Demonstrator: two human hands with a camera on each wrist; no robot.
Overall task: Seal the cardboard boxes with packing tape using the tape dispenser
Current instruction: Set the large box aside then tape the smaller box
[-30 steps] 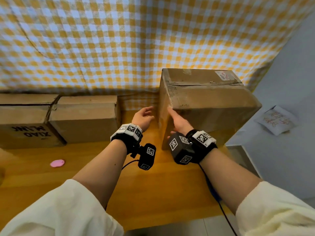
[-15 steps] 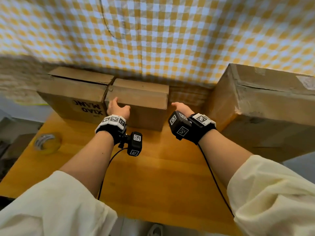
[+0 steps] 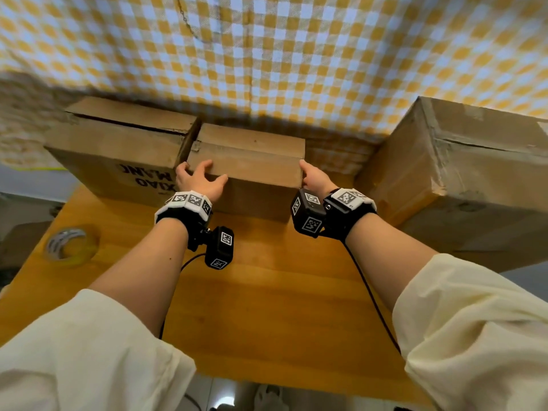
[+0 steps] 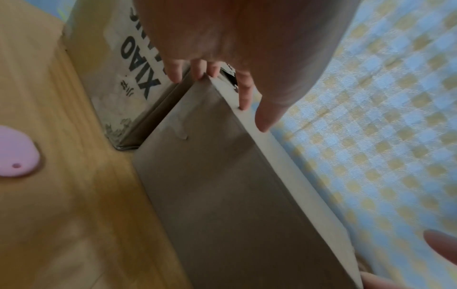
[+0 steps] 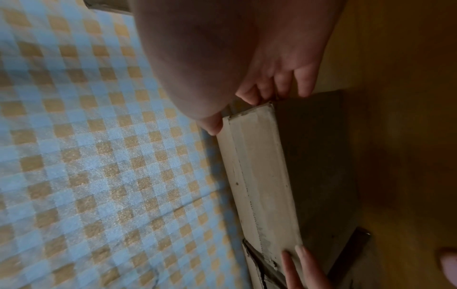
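Observation:
A small brown cardboard box [image 3: 252, 157] stands at the back of the wooden table [image 3: 267, 307], between two other boxes. My left hand [image 3: 201, 176] grips its left top corner, fingers curled over the edge and thumb along the front. In the left wrist view those fingers [image 4: 200, 72] hook the corner of the box [image 4: 222, 185]. My right hand [image 3: 311, 176] holds the right end. In the right wrist view its fingers [image 5: 279, 86] curl round that end of the box [image 5: 259, 166]. A roll of clear tape [image 3: 71, 243] lies at the table's left edge.
A box printed XIAO MANG [image 3: 118, 149] touches the small box on its left. A large worn box [image 3: 462, 179] stands to the right. A checked yellow cloth [image 3: 296, 54] hangs behind. A pink flat object [image 4: 14, 160] lies on the table near the printed box.
My hands left the large box on the right and moved left to the small box. They now hold its two ends. The head view swung left.

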